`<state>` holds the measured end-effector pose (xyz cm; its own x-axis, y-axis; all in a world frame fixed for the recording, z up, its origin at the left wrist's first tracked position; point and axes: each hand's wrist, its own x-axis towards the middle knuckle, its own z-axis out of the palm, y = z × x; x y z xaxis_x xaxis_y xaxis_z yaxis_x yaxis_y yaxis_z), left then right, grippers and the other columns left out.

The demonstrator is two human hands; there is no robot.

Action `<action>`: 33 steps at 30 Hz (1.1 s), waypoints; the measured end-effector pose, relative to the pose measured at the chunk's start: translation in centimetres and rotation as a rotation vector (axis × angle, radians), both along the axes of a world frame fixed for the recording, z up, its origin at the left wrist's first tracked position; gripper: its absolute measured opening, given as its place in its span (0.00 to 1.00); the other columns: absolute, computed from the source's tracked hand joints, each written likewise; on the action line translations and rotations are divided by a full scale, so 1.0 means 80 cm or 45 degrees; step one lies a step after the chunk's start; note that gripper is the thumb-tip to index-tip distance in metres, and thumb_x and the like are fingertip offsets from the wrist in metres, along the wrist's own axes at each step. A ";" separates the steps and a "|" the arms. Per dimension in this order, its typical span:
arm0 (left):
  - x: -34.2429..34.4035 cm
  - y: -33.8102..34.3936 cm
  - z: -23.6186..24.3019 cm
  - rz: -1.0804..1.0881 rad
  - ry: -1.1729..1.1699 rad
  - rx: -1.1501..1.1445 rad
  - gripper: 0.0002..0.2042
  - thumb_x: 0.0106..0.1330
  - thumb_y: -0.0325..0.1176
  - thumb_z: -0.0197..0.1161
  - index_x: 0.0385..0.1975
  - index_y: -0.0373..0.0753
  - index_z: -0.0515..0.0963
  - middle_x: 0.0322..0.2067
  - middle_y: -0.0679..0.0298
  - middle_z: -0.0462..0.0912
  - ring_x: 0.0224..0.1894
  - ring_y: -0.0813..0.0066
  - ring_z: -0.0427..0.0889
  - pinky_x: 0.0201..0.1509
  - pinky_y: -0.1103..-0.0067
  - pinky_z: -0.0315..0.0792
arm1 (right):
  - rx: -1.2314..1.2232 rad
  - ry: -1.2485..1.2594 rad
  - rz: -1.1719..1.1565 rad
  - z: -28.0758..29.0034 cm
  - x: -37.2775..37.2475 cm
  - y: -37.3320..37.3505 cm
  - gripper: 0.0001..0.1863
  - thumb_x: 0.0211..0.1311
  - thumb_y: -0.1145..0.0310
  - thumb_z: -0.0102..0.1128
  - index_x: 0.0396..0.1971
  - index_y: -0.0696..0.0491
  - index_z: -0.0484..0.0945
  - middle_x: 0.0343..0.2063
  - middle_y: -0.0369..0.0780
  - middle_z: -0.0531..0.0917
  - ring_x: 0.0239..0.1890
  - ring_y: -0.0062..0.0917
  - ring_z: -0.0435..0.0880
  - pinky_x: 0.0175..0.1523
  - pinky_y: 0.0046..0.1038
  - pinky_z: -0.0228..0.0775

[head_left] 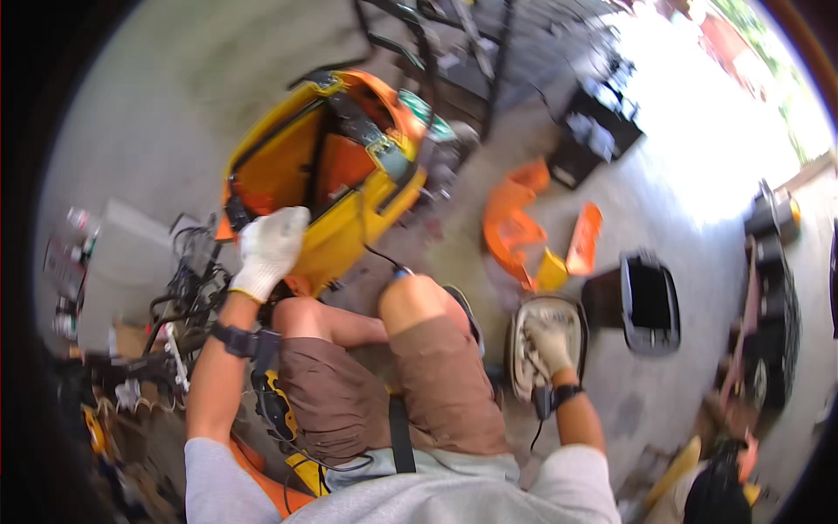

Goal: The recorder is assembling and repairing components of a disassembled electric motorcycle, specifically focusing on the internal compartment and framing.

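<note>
I sit with bent knees before a yellow and orange plastic housing (384,214) with dark strips along its edges. My left hand (269,243), in a white knit glove, is closed on the housing's near edge at its lower left. A thin black cable runs from the housing toward my right knee. My right hand (546,345), also gloved, reaches into a pale-lined oblong container (567,316) beside my right leg; its fingertips are blurred among the contents, so their grip is unclear.
Orange plastic pieces (511,223) and a dark bin with a grey rim (666,293) lie right. A black box (585,140) and a tubular metal frame (415,39) stand farther back. Cables, a grey board (127,262) and bottles crowd the left; dark equipment (768,323) lines the far right.
</note>
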<state>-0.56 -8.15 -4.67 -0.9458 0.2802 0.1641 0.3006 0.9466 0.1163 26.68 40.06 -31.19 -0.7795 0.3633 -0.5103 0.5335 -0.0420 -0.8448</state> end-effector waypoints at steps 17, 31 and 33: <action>-0.019 -0.033 -0.026 0.070 -0.097 0.324 0.28 0.82 0.56 0.53 0.50 0.32 0.85 0.40 0.42 0.87 0.43 0.46 0.87 0.52 0.65 0.77 | 0.977 -0.707 -0.008 -0.093 0.205 0.021 0.19 0.66 0.54 0.61 0.43 0.52 0.91 0.41 0.53 0.90 0.48 0.52 0.89 0.54 0.48 0.81; -0.017 -0.036 -0.022 0.182 -0.234 0.333 0.27 0.84 0.53 0.53 0.41 0.28 0.80 0.29 0.51 0.79 0.34 0.67 0.73 0.48 0.69 0.73 | 1.106 -0.834 0.331 -0.153 0.109 0.000 0.14 0.66 0.59 0.63 0.44 0.51 0.90 0.42 0.51 0.91 0.47 0.49 0.92 0.52 0.46 0.85; -0.015 -0.032 -0.018 0.205 -0.249 0.294 0.28 0.84 0.54 0.52 0.41 0.28 0.80 0.28 0.52 0.78 0.33 0.66 0.72 0.47 0.69 0.72 | 1.116 -0.809 0.356 -0.166 0.106 0.005 0.14 0.66 0.60 0.63 0.44 0.50 0.90 0.43 0.51 0.91 0.47 0.49 0.92 0.51 0.47 0.85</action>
